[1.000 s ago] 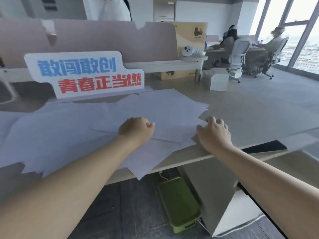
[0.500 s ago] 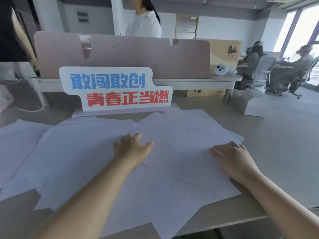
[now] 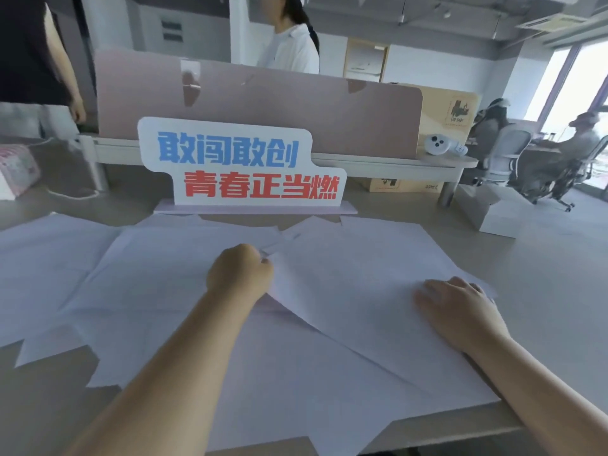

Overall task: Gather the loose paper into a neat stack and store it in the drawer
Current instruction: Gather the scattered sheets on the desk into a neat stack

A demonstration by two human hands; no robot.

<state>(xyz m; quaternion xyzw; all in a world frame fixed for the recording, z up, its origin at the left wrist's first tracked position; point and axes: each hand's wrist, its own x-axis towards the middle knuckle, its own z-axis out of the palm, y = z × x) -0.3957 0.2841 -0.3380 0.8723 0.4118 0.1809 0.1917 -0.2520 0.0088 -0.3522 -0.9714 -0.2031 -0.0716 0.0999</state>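
Several loose white paper sheets (image 3: 148, 284) lie spread and overlapping across the desk (image 3: 543, 291), some hanging over its near edge. My left hand (image 3: 241, 271) is curled in the middle of the spread and pinches the left edge of the top right sheet (image 3: 355, 284). My right hand (image 3: 455, 307) lies flat on that same sheet near its right corner, fingers stretched out. No drawer is in view.
A white sign (image 3: 241, 166) with blue and red characters stands on a base just behind the sheets, in front of a pink partition (image 3: 296, 116). A white box (image 3: 493, 212) sits at the right. People stand behind the partition and sit at far desks.
The view has lifted off the floor and desk edge to the desk top. My left hand went from spread fingers to a curled pinch on a sheet's edge. My right hand stays flat on the paper.
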